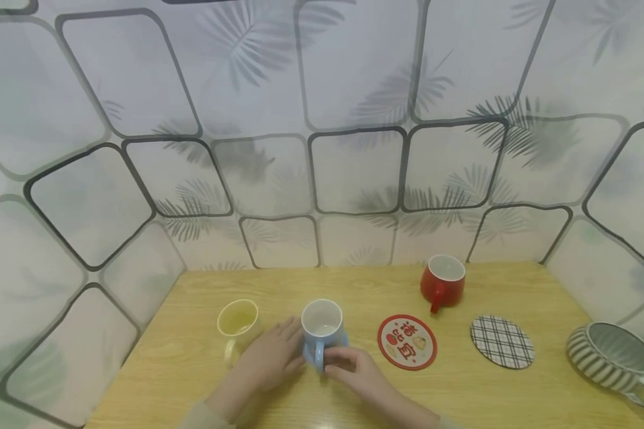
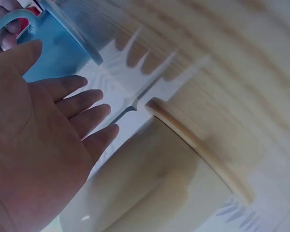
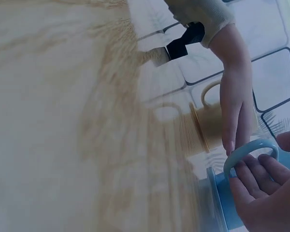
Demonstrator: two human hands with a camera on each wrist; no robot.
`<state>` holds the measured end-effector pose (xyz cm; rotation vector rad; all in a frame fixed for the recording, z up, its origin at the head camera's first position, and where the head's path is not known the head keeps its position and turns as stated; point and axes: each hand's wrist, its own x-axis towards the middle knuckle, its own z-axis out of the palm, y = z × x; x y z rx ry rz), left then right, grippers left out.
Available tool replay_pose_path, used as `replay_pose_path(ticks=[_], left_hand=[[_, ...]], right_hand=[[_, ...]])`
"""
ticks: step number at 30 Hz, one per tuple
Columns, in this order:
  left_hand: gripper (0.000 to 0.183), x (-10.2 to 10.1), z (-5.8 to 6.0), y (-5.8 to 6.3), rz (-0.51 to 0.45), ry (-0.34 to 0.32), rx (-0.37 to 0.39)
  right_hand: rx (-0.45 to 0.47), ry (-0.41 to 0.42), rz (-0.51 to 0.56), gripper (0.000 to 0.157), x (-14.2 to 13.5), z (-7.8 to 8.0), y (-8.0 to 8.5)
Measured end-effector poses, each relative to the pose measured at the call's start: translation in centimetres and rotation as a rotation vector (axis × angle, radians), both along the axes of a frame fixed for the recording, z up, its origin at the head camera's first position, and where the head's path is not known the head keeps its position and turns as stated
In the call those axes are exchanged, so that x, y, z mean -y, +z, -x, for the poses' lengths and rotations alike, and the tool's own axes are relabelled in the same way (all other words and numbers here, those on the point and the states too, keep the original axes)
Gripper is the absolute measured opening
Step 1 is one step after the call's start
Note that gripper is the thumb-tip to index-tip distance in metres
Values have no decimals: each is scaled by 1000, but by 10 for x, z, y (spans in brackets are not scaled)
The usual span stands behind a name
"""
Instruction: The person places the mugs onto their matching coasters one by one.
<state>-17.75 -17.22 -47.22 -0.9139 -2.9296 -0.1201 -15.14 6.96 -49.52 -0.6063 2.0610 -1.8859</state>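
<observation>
A light-blue mug (image 1: 322, 325) with a white inside stands upright on the table, a wider blue rim showing at its foot. My left hand (image 1: 279, 351) lies at the mug's left side, palm down, fingers outstretched; the left wrist view shows this palm (image 2: 34, 135) with the fingers straight. Close to the mug's handle (image 3: 251, 150) is my right hand (image 1: 356, 372), its fingers loosely bent against the right side of the handle, thumb apart from them. A yellow mug (image 1: 238, 325) stands just left of my left hand, its handle facing me.
Right of the blue mug lie a round red-rimmed coaster (image 1: 406, 342) and a round checked coaster (image 1: 501, 341). A red mug (image 1: 443, 282) stands behind them. At the far right is a striped grey-and-white mug (image 1: 612, 358). A patterned curtain (image 1: 354, 173) surrounds the wooden table (image 1: 311, 277).
</observation>
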Motion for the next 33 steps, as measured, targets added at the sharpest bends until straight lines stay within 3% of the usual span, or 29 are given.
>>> replay_pose_path(ticks=[13, 20, 28, 33], left_hand=[[65, 9, -3, 1, 24, -24, -27], [64, 9, -3, 8, 15, -34, -76], [67, 5, -6, 23, 8, -35, -104], [64, 4, 0, 28, 2, -47, -141]], right_hand=[[-74, 29, 51, 36, -23, 8, -3], [-23, -43, -3, 36, -35, 13, 3], [0, -69, -6, 37, -48, 19, 10], [18, -101, -13, 37, -59, 25, 17]])
